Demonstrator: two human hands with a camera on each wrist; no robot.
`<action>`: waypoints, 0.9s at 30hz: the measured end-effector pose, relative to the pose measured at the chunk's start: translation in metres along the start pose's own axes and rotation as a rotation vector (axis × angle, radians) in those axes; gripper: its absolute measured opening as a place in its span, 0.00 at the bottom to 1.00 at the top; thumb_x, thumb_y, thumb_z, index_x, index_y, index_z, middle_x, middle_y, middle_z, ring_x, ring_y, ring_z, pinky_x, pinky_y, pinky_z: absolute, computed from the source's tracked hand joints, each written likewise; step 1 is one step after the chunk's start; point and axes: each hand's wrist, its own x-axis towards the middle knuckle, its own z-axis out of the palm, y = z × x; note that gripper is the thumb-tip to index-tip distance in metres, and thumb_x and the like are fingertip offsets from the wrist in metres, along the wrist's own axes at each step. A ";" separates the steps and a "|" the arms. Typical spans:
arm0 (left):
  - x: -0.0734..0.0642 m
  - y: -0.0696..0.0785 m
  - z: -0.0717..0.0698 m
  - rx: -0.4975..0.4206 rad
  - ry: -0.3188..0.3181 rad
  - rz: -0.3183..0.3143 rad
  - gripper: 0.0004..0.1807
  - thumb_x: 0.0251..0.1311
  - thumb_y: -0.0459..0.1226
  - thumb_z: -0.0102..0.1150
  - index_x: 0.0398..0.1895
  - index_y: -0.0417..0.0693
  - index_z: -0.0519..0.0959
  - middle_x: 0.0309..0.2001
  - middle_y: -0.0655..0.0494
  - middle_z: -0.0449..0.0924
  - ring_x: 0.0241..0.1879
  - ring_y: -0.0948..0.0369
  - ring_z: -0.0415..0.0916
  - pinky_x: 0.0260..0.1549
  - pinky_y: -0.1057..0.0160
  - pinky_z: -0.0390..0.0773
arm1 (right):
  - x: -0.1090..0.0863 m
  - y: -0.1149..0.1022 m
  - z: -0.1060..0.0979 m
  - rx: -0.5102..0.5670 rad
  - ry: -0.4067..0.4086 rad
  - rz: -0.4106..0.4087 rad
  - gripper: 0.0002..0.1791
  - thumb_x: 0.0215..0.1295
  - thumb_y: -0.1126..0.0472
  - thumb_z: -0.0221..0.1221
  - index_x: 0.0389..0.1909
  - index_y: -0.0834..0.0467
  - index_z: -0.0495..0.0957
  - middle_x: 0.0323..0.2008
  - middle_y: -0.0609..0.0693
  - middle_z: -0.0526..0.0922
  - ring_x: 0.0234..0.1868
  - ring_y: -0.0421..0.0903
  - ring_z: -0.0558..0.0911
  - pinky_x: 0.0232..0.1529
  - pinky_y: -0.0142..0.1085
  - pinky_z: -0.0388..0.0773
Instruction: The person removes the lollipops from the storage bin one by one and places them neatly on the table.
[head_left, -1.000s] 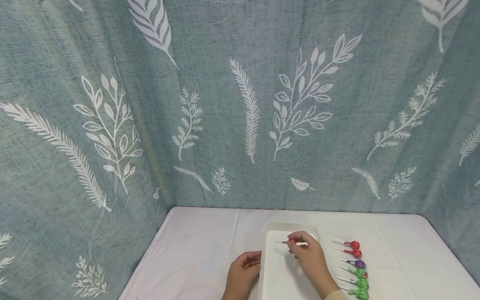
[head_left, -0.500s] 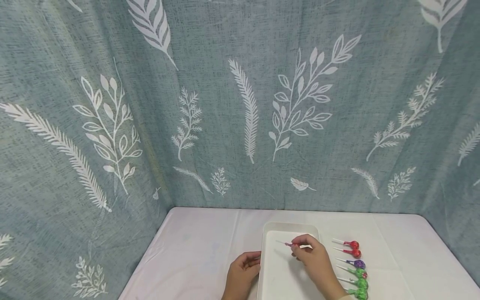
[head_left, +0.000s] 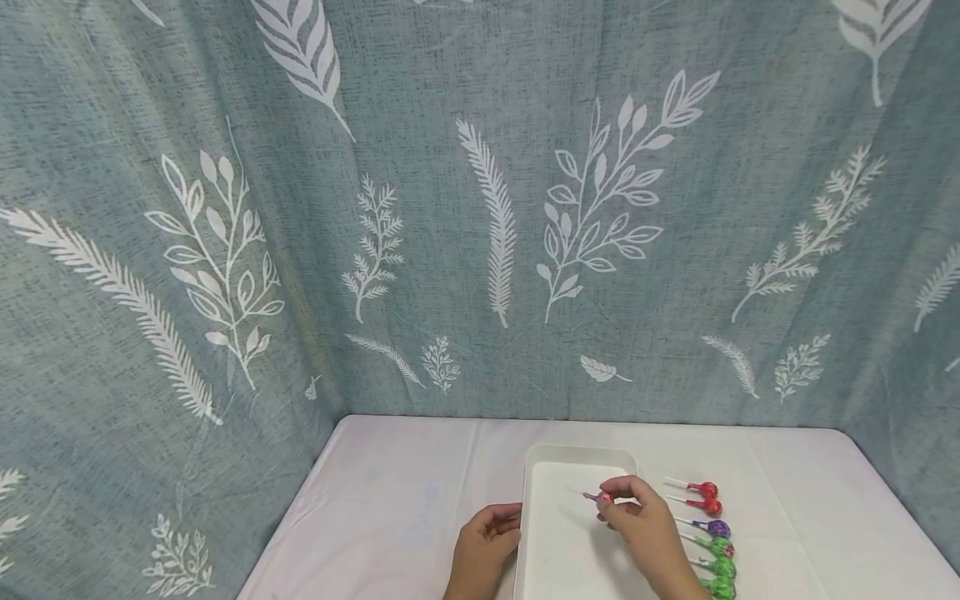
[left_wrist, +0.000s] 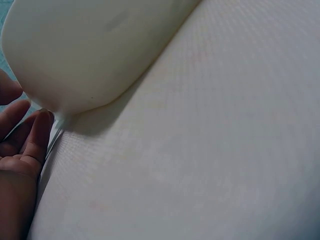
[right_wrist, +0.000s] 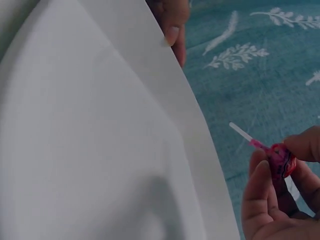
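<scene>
My right hand (head_left: 645,525) pinches a red-pink wrapped lollipop (head_left: 600,497) by its candy end, above the white tray (head_left: 551,550). The white stick points left; in the right wrist view this lollipop (right_wrist: 283,162) sits between the fingertips and thumb. At the tray's left side, my left hand (head_left: 483,550) holds the edge with bent fingers. In the left wrist view, the left-hand fingertips (left_wrist: 37,135) meet the underside of the tray's wall (left_wrist: 90,60). To the right of the tray lie a purple lollipop (head_left: 718,528), red lollipops (head_left: 708,490) and green lollipops (head_left: 724,567).
A white cloth (head_left: 405,475) covers the table. Behind it hangs a blue-green curtain (head_left: 450,250) with white leaf prints. The loose lollipops lie in a column, sticks pointing left, near the right forearm, which partly covers the nearest sticks.
My right hand has moved right and slightly nearer over the tray, carrying the lollipop. The left hand stays at the tray's edge.
</scene>
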 end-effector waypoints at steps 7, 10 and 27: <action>0.002 -0.002 0.000 0.000 0.005 -0.019 0.18 0.60 0.27 0.67 0.54 0.36 0.86 0.50 0.49 0.89 0.51 0.53 0.86 0.48 0.69 0.84 | -0.005 0.003 -0.005 -0.053 0.003 0.071 0.13 0.71 0.64 0.69 0.52 0.66 0.83 0.43 0.52 0.86 0.39 0.49 0.87 0.39 0.40 0.87; 0.002 -0.003 0.000 0.004 0.009 -0.017 0.17 0.60 0.27 0.68 0.54 0.36 0.86 0.50 0.49 0.89 0.51 0.53 0.86 0.48 0.69 0.84 | -0.007 0.003 -0.008 -0.061 0.000 0.077 0.13 0.71 0.65 0.69 0.52 0.65 0.83 0.44 0.52 0.85 0.39 0.49 0.87 0.39 0.40 0.86; 0.003 -0.004 0.000 0.019 0.015 -0.015 0.17 0.59 0.27 0.68 0.53 0.37 0.86 0.49 0.50 0.89 0.50 0.54 0.86 0.48 0.69 0.84 | -0.024 0.005 -0.022 -0.038 0.007 0.127 0.11 0.70 0.68 0.69 0.50 0.66 0.83 0.38 0.55 0.86 0.38 0.52 0.87 0.39 0.40 0.86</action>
